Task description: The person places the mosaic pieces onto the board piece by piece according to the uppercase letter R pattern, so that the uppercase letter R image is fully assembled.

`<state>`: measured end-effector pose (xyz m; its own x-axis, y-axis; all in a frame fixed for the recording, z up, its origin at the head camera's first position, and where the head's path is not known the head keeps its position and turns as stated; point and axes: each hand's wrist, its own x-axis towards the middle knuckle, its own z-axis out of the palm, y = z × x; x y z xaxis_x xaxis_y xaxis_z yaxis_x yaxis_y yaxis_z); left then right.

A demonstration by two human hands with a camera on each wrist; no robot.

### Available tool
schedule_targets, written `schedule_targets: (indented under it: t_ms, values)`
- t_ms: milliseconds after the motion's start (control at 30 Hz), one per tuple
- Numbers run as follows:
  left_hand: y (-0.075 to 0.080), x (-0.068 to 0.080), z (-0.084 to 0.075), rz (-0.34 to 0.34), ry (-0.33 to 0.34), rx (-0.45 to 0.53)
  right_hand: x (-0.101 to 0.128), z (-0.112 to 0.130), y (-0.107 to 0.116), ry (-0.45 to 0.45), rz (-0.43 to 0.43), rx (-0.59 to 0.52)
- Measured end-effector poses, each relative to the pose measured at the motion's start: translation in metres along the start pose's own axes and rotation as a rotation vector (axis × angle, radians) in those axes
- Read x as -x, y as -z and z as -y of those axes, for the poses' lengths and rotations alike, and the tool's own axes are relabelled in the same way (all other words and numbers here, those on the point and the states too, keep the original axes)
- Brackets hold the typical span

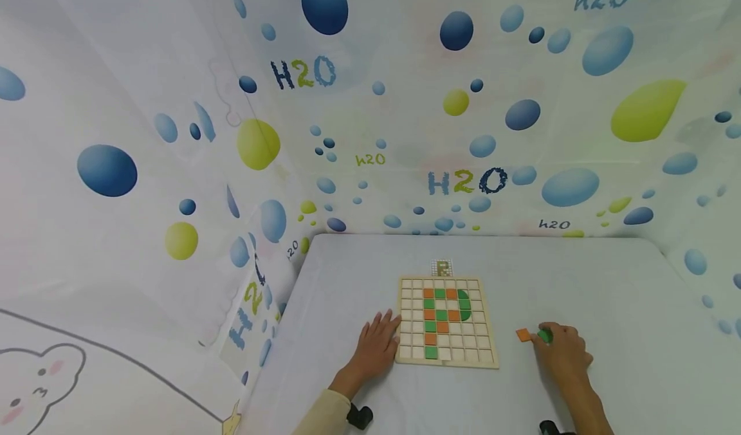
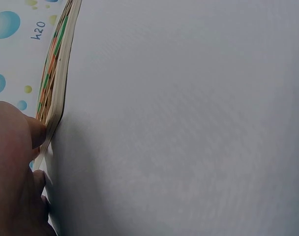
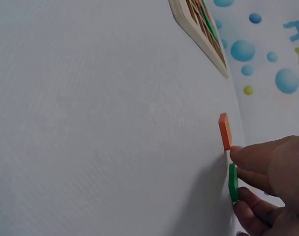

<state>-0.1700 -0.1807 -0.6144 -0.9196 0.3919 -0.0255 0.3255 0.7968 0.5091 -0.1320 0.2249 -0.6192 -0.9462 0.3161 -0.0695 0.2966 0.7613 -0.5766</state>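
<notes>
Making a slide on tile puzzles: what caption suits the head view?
Left hand steadies a wooden grid board while right hand touches a green tile beside an orange square tile.

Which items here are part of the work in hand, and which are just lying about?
In use: board, green tile, orange tile, left hand, right hand.
Lying about: pattern card, table, bubble curtain.

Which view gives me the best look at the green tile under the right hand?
The right wrist view: the green tile shows edge-on on the table, the right hand fingers touching it, the orange tile beside. In the head view the green tile is small and partly hidden by the hand. The left wrist view misses it.
</notes>
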Motion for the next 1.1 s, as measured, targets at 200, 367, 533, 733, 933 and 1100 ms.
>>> schedule_targets:
  t_ms: [200,367,533,733,933,1100]
  values:
    - [-0.002,0.001,0.001,-0.014,-0.012,0.006,-0.001,-0.009,0.003,0.056,0.011,-0.039]
    - [-0.006,0.001,0.004,-0.027,-0.025,0.021,0.001,-0.012,0.004,0.092,0.01,-0.083]
    - [-0.006,0.0,0.006,-0.021,-0.021,-0.001,0.0,-0.013,0.006,0.052,0.013,-0.036]
    - [-0.009,0.001,0.007,-0.048,-0.04,0.012,0.001,-0.013,0.007,0.047,0.082,0.012]
    - [-0.011,0.001,0.009,-0.049,-0.033,0.024,0.01,-0.001,-0.002,0.043,0.12,0.039]
    - [-0.009,0.001,0.007,-0.039,-0.027,0.025,0.015,0.014,-0.011,0.087,0.131,0.042]
